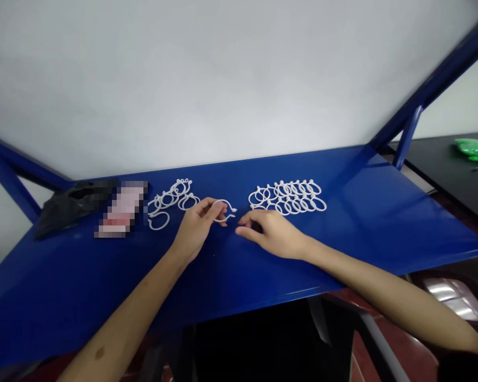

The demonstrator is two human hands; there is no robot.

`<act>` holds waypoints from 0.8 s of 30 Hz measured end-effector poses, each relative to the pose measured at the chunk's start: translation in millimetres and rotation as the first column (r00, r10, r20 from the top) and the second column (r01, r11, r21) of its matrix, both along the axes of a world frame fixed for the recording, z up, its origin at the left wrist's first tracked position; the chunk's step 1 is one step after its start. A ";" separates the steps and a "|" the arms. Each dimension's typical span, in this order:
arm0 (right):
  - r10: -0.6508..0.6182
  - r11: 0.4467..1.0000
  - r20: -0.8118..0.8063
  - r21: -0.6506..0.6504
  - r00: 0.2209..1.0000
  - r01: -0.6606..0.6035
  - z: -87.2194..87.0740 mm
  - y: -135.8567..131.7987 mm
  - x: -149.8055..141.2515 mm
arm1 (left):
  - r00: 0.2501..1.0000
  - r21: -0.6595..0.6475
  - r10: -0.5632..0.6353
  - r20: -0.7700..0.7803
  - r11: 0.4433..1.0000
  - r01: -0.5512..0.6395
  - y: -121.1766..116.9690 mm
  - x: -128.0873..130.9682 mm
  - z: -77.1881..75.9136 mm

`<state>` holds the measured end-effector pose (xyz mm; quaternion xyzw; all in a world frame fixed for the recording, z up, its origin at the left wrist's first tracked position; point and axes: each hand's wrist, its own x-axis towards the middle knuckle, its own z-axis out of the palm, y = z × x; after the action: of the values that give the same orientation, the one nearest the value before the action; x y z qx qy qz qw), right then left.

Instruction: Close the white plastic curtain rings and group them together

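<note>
My left hand (201, 222) is closed, pinching a white plastic curtain ring (228, 202) between thumb and fingers. The ring is unclasped, its two ends apart and facing right. My right hand (276, 232) hovers just right of those ends, fingers curled and thumb slightly apart from them; I see nothing in it. Left of my left hand lies a loose pile of similar white rings (167, 198). Beyond my right hand, more white rings (290, 206) lie overlapping in two rows, the nearer row partly hidden by that hand.
Everything lies on a blue tabletop (247, 281) against a pale wall. At the left are a black plastic bag (66, 212) and a blurred-out pinkish rectangular item (123, 207). Blue frame bars slope at both sides. A green object (476, 150) sits on a dark table at right.
</note>
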<state>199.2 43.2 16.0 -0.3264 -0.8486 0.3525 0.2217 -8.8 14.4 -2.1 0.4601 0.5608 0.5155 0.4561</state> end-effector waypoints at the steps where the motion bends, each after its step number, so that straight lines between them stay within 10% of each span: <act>1: -0.020 0.996 -0.028 -0.083 0.999 0.018 -1.9 -0.3 -9.6 | 1.000 0.008 0.018 0.017 1.000 -0.018 0.3 0.0 -0.5; 10: -0.252 0.854 -0.337 -0.518 0.907 0.045 -25.3 11.0 -19.8 | 0.971 -0.021 -0.145 -0.191 0.989 0.144 -6.2 7.8 -0.5; 17: -0.203 0.974 -0.332 -0.169 0.921 0.154 -21.5 -0.5 -16.2 | 0.847 -0.091 -0.318 -0.425 0.947 0.309 -12.9 11.2 3.8; 24: -0.090 0.984 -0.342 0.112 0.935 0.136 -24.5 -5.1 -15.8 | 0.904 -0.041 -0.302 -0.303 0.952 0.304 -13.5 11.5 1.4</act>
<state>183.4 38.1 -8.6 -0.2941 -0.7999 0.3318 0.4043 2.7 0.8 -0.7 0.6172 0.5444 0.3631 0.4368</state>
